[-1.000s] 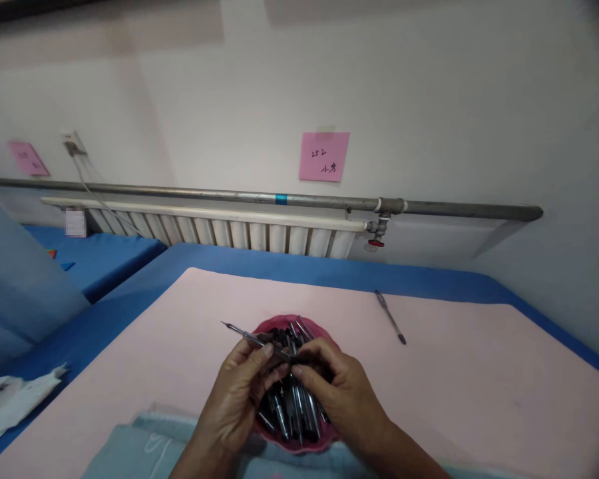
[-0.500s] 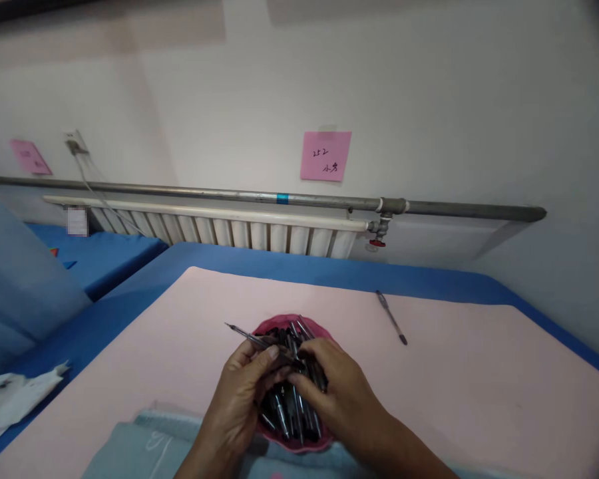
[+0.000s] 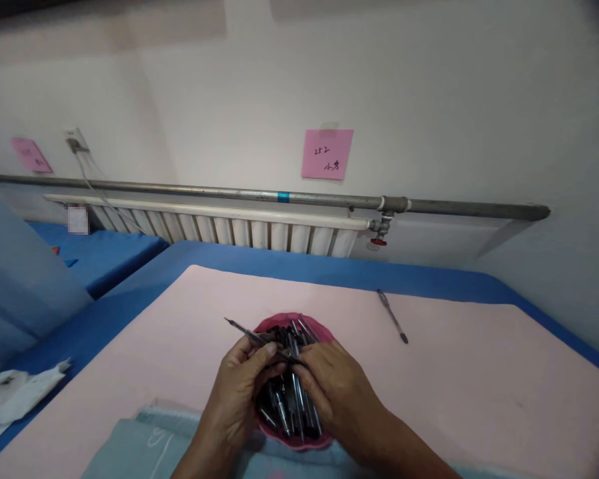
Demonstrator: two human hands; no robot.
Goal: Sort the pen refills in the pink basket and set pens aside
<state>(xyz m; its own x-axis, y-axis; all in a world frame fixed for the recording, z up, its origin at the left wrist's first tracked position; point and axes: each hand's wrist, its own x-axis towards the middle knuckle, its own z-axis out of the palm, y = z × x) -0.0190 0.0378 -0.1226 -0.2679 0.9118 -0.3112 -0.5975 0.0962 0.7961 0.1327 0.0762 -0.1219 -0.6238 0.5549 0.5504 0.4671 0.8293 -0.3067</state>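
Note:
My left hand pinches the barrel of a pen, whose bare tip points up and to the left. The fingers of my right hand are closed on the pen's other end, which they partly hide. Both hands are over a pink scalloped bowl. Inside the bowl lie several dark and clear pen parts, loosely piled. A single pen rests apart on the pink sheet, to the right of the bowl.
A pink sheet covers much of the blue table. Light blue cloth lies at the near edge, and crumpled white tissue at the left. Behind stand a radiator and a pipe with a red valve.
My right hand's fingers have drawn together and closed around the rear end of the pen. My left hand keeps its pinch, almost unmoved.

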